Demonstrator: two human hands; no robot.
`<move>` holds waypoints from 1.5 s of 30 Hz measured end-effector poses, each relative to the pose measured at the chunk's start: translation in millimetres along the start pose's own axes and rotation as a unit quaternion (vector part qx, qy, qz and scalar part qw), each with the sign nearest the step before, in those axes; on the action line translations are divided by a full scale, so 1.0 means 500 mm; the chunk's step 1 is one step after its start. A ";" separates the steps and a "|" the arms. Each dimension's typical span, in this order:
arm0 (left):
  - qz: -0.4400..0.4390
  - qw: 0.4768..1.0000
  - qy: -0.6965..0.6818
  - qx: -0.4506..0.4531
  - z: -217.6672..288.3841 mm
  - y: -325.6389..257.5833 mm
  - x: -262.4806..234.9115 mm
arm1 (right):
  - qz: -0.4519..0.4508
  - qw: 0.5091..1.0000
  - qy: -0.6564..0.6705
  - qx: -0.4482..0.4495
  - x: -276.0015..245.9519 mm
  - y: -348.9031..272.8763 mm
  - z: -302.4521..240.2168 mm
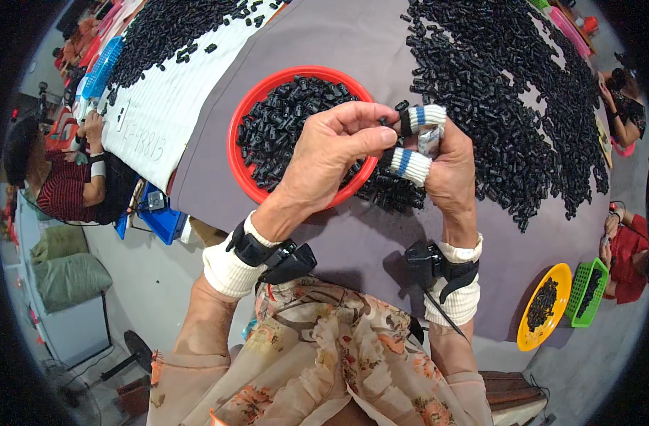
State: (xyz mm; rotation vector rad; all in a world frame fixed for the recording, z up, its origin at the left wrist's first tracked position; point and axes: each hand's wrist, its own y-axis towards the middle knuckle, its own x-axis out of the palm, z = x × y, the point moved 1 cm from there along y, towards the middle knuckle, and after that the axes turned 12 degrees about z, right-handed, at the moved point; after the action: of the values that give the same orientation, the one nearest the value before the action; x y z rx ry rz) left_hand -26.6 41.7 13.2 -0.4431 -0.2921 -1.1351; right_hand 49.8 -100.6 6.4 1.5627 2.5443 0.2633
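My left hand is closed in a pinch above the red basin, its thumb and forefinger meeting round a small black plastic part that is mostly hidden. Just to the right, my right hand is curled shut, with white knitted sleeves striped blue on its thumb and forefinger. A shiny greyish thing shows between those fingers; its kind cannot be made out. The two sets of fingertips are almost touching. Small black plastic parts fill much of the basin.
A wide heap of black parts covers the table's right side; another pile lies far left on white sheeting. A yellow basin and a green basket stand at the right edge. Other people sit on both sides.
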 end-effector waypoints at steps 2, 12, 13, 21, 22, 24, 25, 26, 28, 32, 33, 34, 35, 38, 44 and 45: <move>-0.024 0.999 -0.021 -0.005 -0.002 0.004 -0.006 | 0.005 1.000 -0.003 0.003 -0.002 0.002 -0.007; -0.081 0.994 -0.061 -0.032 -0.016 0.013 -0.011 | -0.079 0.997 -0.024 0.002 -0.011 0.017 -0.014; -0.082 0.994 -0.060 -0.032 -0.017 0.013 -0.011 | -0.073 0.997 -0.019 0.004 -0.010 0.017 -0.016; -0.049 0.994 -0.079 -0.054 -0.017 0.010 -0.019 | -0.074 0.993 -0.089 -0.021 -0.005 0.020 -0.027; -0.050 0.994 -0.078 -0.054 -0.019 0.012 -0.017 | -0.065 0.994 -0.088 -0.029 -0.004 0.019 -0.029; -0.067 0.977 -0.190 -0.075 -0.027 0.016 -0.013 | -0.063 0.995 -0.071 -0.020 -0.004 0.018 -0.027; -0.067 0.977 -0.190 -0.075 -0.027 0.015 -0.012 | -0.060 0.997 -0.055 -0.010 -0.004 0.018 -0.026; -0.067 0.972 -0.210 -0.084 -0.027 0.014 -0.012 | -0.060 0.997 -0.054 -0.011 -0.003 0.018 -0.027; -0.065 0.967 -0.229 -0.093 -0.029 0.012 -0.016 | -0.062 0.997 -0.046 -0.001 0.004 0.018 -0.028; -0.081 0.960 -0.248 -0.103 -0.032 0.019 -0.020 | -0.046 0.998 -0.033 0.002 -0.001 0.020 -0.035; -0.088 0.956 -0.257 -0.110 -0.033 0.019 -0.025 | -0.032 0.998 -0.046 0.007 -0.003 0.021 -0.035; -0.086 0.957 -0.257 -0.108 -0.032 0.018 -0.027 | -0.018 0.998 -0.059 0.012 -0.006 0.022 -0.034; -0.100 0.955 -0.260 -0.104 -0.030 0.016 -0.028 | -0.025 0.997 -0.073 0.006 -0.007 0.024 -0.031; -0.121 0.951 -0.268 -0.098 -0.029 0.016 -0.027 | -0.079 0.993 -0.085 0.029 -0.006 0.026 -0.042; -0.132 0.947 -0.273 -0.104 -0.023 0.014 -0.028 | -0.116 0.984 -0.137 -0.017 -0.002 0.037 -0.044; -0.132 0.948 -0.270 -0.103 -0.023 0.014 -0.027 | -0.116 0.980 -0.156 -0.033 -0.002 0.039 -0.046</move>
State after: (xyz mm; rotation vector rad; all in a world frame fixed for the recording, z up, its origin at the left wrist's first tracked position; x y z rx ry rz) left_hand -25.6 49.5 -4.2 -0.9251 -0.7315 -1.2980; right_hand 62.3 -94.3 33.0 1.1638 2.4102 0.0678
